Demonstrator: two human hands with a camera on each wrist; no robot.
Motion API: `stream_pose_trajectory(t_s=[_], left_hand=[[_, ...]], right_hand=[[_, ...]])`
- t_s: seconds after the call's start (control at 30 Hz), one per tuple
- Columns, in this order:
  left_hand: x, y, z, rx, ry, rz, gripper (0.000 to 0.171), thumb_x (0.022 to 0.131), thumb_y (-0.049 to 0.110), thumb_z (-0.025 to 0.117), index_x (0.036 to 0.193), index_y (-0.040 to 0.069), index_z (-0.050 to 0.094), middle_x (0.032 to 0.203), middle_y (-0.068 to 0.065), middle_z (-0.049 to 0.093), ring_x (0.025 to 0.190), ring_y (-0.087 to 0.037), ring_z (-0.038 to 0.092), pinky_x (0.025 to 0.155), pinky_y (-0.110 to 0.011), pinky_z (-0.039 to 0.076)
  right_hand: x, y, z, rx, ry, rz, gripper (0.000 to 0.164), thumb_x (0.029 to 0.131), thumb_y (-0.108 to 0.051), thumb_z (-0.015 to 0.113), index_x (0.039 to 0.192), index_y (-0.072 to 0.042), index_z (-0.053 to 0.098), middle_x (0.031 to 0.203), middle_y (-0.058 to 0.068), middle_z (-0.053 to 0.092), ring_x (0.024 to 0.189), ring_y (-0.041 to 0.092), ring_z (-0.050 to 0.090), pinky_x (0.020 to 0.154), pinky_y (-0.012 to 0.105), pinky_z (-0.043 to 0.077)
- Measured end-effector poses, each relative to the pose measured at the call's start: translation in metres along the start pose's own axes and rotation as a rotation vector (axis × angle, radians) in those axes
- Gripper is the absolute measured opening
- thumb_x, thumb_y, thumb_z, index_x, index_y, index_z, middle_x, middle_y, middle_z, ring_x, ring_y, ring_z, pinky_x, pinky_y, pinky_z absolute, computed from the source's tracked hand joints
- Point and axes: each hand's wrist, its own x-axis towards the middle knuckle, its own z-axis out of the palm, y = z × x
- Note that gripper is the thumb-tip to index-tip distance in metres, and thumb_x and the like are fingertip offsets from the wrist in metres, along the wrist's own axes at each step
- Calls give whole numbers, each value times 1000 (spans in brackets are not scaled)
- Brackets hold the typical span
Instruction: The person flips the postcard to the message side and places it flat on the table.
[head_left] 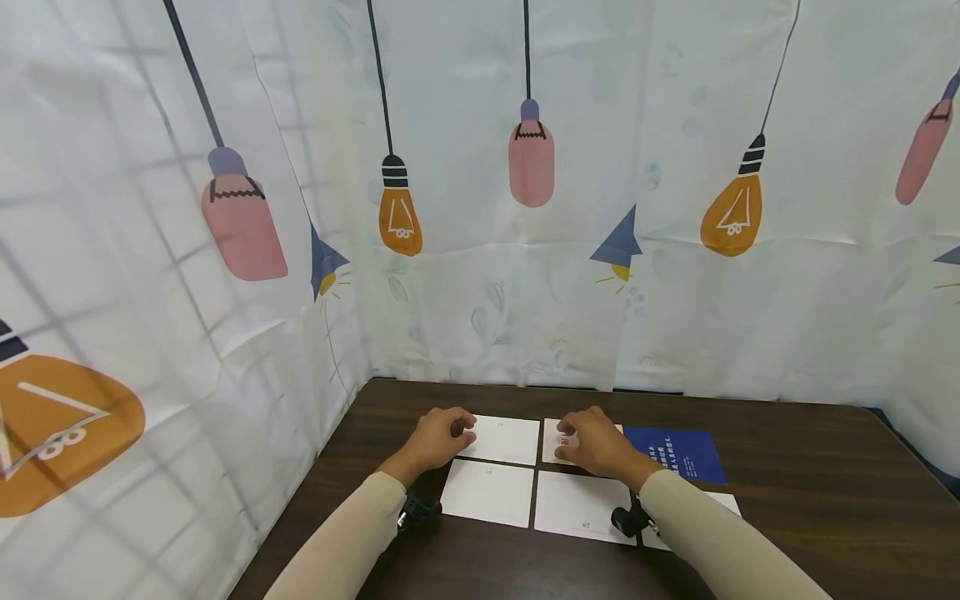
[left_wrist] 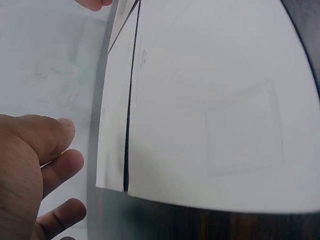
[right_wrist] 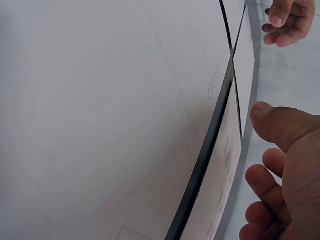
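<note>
Postcard-like white cards lie in two rows on the dark table. My left hand is at the left edge of the back-left card, fingers loosely bent and holding nothing. My right hand hovers over the back-middle card, which bears reddish print and is partly covered by the hand. In the right wrist view its thumb stands apart from the bent fingers, with nothing between them. In front lie the front-left card and the front-middle card. The right forearm hides much of the front-right card.
A blue card with white lettering ends the back row at the right, beyond the right hand. The brown wooden table reaches back to a white curtain printed with hanging lamps, which also runs along the left side.
</note>
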Motion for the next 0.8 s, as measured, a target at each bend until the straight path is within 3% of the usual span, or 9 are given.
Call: stream_pose_trajectory(t_s=[0.07,0.3,0.37,0.8], left_hand=[[1,2,2,10,-12,-2,24,96,24,73,118,13,73,93,2,65,118,-37,53,98,-64,39],[2,10,8,14,-41,-6,26,96,28,74,118,15,73,116,-5,66,118,-42,49,91,-58,45],[2,13,10,13,-52,4,28,95,28,74,119,14,73,116,-4,67,118,-41,49,91,-58,45],[13,25,21,34,-90,116,31,95,26,74,121,8,72,116,-4,72,121,-35,52,103,-59,34]], right_hand=[[-1,1,-1,-1,2,0,37,84,-26,87,114,-10,73,105,-2,70,113,23,55,94,44,50],[-5,6,-4,7,-2,20,40,84,-27,86,117,-9,72,108,0,70,115,25,54,95,46,50],[-7,9,-4,5,0,20,41,84,-27,86,118,-9,72,110,1,70,117,26,54,95,46,50],[-10,27,-11,-9,-6,59,47,85,-28,86,125,-9,69,118,3,69,124,29,51,100,50,46]])
